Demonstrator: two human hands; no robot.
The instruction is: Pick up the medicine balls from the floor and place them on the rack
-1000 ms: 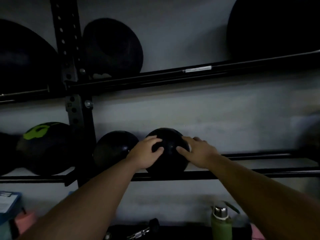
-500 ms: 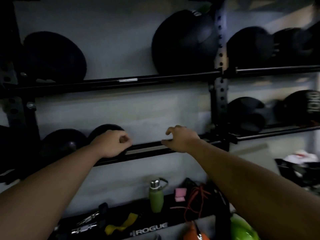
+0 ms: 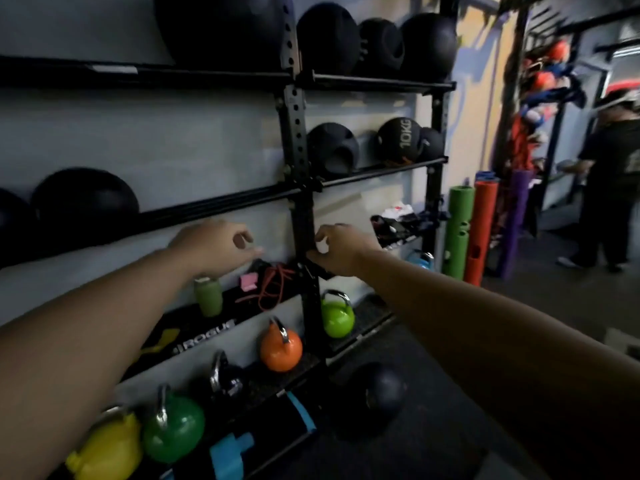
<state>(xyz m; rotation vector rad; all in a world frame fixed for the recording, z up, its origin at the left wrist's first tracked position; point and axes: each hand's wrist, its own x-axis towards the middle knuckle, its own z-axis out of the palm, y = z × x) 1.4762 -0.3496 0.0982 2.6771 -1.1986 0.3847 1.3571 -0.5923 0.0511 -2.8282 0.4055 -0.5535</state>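
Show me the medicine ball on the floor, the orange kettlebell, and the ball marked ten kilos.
medicine ball on the floor (image 3: 375, 396), head view, middle of its dark face.
orange kettlebell (image 3: 281, 349), head view, middle of its round body.
10KG ball (image 3: 394, 140), head view, its front, just left of the lettering.

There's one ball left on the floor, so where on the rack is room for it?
The middle rail is bare between the black ball at its left and the upright post. The top rail left of the big ball is bare too. The right bay's two upper shelves are crowded, three balls each.
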